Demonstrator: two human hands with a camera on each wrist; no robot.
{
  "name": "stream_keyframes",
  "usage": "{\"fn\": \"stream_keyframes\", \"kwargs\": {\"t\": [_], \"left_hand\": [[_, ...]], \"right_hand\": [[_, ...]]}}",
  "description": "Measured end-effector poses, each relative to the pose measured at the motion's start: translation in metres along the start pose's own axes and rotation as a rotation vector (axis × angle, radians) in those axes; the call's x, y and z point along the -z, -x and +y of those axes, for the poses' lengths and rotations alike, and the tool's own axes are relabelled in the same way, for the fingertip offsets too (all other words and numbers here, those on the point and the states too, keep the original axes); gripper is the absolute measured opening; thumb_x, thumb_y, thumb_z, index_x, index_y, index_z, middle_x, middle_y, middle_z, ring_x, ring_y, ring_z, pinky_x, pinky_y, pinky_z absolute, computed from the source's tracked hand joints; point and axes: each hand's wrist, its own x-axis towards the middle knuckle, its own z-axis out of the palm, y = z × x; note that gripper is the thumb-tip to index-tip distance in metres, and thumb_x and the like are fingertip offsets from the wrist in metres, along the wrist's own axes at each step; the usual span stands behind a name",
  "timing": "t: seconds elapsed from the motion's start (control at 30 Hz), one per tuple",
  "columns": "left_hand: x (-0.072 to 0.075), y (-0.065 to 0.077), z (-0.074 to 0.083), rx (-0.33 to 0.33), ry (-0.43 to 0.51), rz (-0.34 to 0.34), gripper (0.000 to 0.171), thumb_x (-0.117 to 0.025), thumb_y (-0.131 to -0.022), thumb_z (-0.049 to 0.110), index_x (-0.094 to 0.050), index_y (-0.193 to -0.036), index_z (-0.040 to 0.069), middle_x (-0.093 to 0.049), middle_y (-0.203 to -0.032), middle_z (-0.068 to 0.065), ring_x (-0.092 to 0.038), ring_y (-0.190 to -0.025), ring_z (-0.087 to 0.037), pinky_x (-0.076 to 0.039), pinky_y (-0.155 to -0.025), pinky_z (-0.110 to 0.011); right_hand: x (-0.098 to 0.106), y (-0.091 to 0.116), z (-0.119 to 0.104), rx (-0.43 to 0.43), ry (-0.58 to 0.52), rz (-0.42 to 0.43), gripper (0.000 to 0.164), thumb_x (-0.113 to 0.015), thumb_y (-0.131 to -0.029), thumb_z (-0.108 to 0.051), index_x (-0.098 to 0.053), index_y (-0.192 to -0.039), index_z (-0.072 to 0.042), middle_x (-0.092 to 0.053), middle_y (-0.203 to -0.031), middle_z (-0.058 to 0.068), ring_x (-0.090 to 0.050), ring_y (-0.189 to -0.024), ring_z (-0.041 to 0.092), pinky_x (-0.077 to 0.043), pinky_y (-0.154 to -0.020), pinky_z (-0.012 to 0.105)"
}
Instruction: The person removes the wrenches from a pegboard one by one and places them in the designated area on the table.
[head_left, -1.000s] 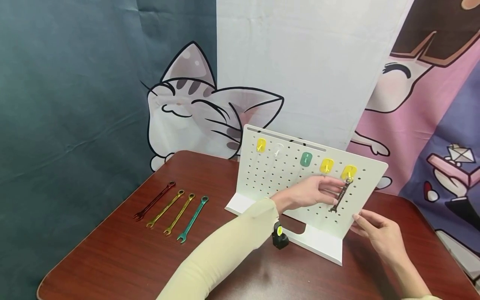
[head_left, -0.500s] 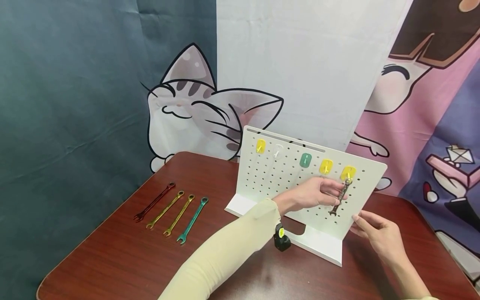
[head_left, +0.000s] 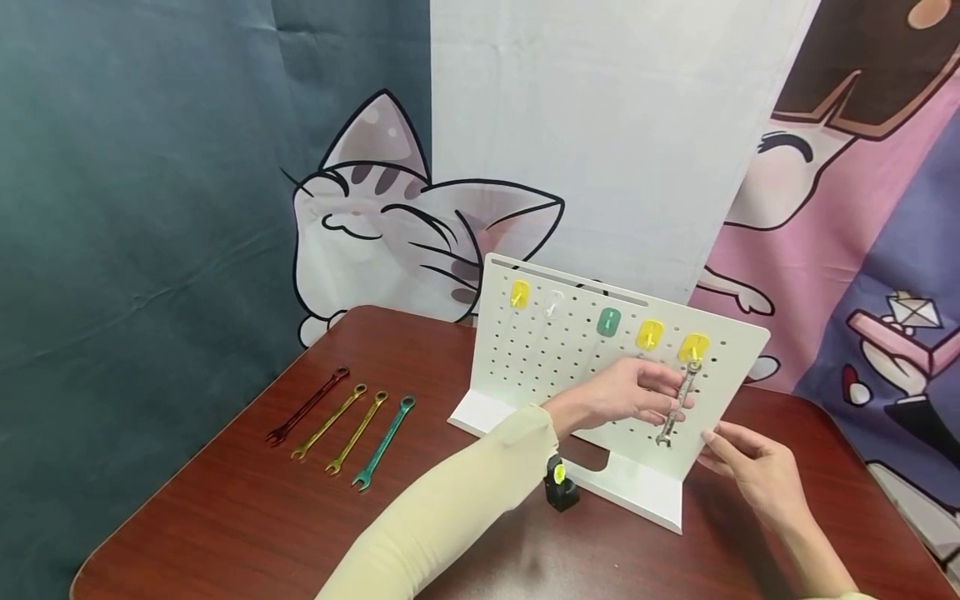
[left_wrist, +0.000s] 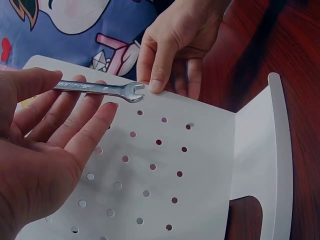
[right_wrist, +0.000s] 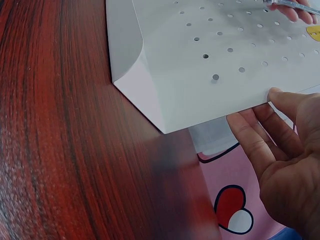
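In the head view, my left hand (head_left: 626, 392) pinches a silver combination wrench (head_left: 678, 408) between thumb and fingers. The wrench slants in front of a white pegboard (head_left: 525, 358), its ring end up at the rightmost yellow hook (head_left: 693, 347); whether the ring is over the hook's peg cannot be told. Its open-ended jaw points down, and shows clearly beyond the fingers in the left wrist view. My right hand (head_left: 761, 479) grips the board's right edge, thumb (right_wrist: 280, 97) in front and fingers behind.
Left on the brown table (head_left: 225, 517) lie a dark red wrench (head_left: 309, 406), two yellow-gold wrenches (head_left: 330, 421) and a teal wrench (head_left: 384, 443). More hooks line the board's top: yellow (head_left: 519, 294), clear (head_left: 554, 305), green (head_left: 609, 322) and yellow (head_left: 650, 335). Printed curtains (head_left: 615, 125) hang behind.
The wrench's lower end has dropped slightly and tilted, its surface now catching more light, while its ring end stays near the hook. My right hand keeps its grip on the board's edge.
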Motion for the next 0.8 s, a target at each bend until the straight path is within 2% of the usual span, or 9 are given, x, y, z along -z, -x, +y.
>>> {"fn": "stream_keyframes", "kwargs": {"t": [0.07,0.23,0.5,0.8], "left_hand": [[-0.001,0.001,0.0,0.001,0.016,0.016,0.039,-0.068,-0.101,0.001,-0.064,-0.14,-0.002,-0.076,-0.126,-0.017,-0.079,-0.107,-0.028,-0.065,-0.085,-0.031],[-0.004,0.002,-0.001,-0.004,0.017,0.058,0.039,-0.07,-0.1,0.002,-0.064,-0.138,-0.002,-0.079,-0.119,-0.015,-0.08,-0.099,-0.026,-0.067,-0.077,-0.034],[-0.01,0.002,0.0,0.0,0.034,0.098,0.03,-0.075,-0.096,0.0,-0.069,-0.125,-0.002,-0.078,-0.093,-0.004,-0.081,-0.091,-0.028,-0.067,-0.068,-0.033],[-0.011,0.003,0.004,0.011,0.049,0.098,0.022,-0.07,-0.098,-0.002,-0.069,-0.12,-0.003,-0.08,-0.107,-0.017,-0.079,-0.099,-0.039,-0.067,-0.069,-0.038]], "right_hand": [[-0.001,0.0,-0.001,-0.006,-0.001,0.001,0.024,-0.072,-0.099,-0.002,-0.08,-0.104,-0.024,-0.079,-0.096,-0.015,-0.08,-0.078,0.008,-0.065,-0.07,0.025],[-0.001,-0.001,-0.002,-0.019,0.003,0.007,0.024,-0.073,-0.098,-0.003,-0.08,-0.104,-0.025,-0.079,-0.095,-0.016,-0.08,-0.078,0.008,-0.064,-0.07,0.025],[-0.001,0.0,-0.001,-0.019,0.0,0.004,0.022,-0.073,-0.099,-0.003,-0.08,-0.105,-0.022,-0.079,-0.096,-0.015,-0.08,-0.079,0.008,-0.064,-0.07,0.025],[-0.002,0.0,-0.001,0.005,-0.023,0.0,0.024,-0.072,-0.098,-0.001,-0.081,-0.104,-0.022,-0.079,-0.096,-0.014,-0.079,-0.079,0.008,-0.065,-0.07,0.025]]}}
